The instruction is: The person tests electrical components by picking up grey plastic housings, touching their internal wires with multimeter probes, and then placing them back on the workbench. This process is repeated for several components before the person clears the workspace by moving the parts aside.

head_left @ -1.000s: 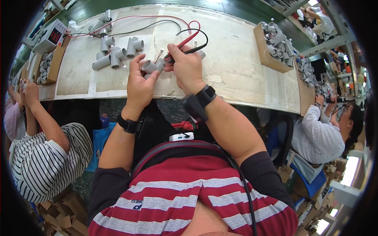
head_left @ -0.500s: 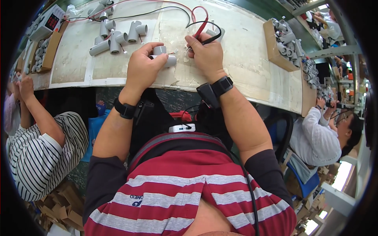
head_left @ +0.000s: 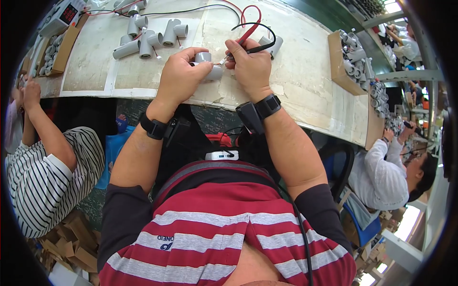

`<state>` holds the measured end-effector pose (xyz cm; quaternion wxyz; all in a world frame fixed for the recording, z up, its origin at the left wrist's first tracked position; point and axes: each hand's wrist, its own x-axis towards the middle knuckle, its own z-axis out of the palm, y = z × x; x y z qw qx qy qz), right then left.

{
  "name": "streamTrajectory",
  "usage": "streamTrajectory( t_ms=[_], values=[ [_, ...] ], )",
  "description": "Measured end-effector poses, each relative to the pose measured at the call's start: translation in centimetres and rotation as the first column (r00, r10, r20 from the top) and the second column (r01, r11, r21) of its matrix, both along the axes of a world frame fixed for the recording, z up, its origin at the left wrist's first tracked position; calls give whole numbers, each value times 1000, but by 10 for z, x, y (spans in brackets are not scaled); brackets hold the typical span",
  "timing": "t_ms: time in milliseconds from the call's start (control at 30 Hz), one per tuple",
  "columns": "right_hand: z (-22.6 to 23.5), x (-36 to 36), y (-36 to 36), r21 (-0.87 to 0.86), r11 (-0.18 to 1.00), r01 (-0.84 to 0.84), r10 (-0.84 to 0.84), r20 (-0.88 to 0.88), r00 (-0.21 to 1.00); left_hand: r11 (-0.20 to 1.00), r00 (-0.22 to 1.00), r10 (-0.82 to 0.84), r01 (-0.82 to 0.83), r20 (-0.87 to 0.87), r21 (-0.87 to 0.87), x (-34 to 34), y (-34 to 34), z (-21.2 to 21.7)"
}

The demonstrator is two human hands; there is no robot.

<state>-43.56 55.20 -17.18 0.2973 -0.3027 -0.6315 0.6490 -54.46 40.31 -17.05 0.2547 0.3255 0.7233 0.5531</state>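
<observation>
My left hand [head_left: 182, 76] is closed around a grey plastic T-shaped pipe piece [head_left: 216, 73] just above the table's near edge. Thin wires run from this piece to a small white connector [head_left: 223, 61], which meets the fingertips of my right hand [head_left: 251, 67]. That hand is closed on a red test probe [head_left: 248, 33] and a black test probe [head_left: 260, 48], held together with their leads looping up and away. My fingers hide the probe tips, so I cannot tell whether they touch the connector. Behind the right hand lies another grey pipe piece [head_left: 273, 47].
Several grey T-pieces [head_left: 170, 34] lie on the worktable [head_left: 305, 71] at the far left. A meter box with a red display [head_left: 67, 20] stands at the left corner. Cardboard boxes of grey pieces stand left [head_left: 64, 55] and right [head_left: 339, 71]. People sit on both sides.
The wired connector has come up against my right fingertips, where there was a gap before. The whole view has shifted slightly; both hands keep their holds.
</observation>
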Motion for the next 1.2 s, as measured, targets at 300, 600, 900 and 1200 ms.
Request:
streamTrajectory(
  t_ms=[300, 600, 900, 1200],
  values=[
    [-4, -2, 2, 81, 996, -39, 35, 47, 998, 999, 1000, 5, -6, 22, 49, 0, 1, -8],
    [-1, -3, 2, 101, 994, -51, 42, 91, 995, 990, 994, 66, -54, -90, 133, 8, 0, -14],
    [-4, -4, 1, 110, 993, -46, 37, 86, 996, 981, 992, 66, -46, -104, 187, 11, 0, -19],
    [-5, -5, 0, 130, 991, -43, 33, 77, 996, 909, 973, 172, -96, -156, 405, 13, -2, -31]
  ],
)
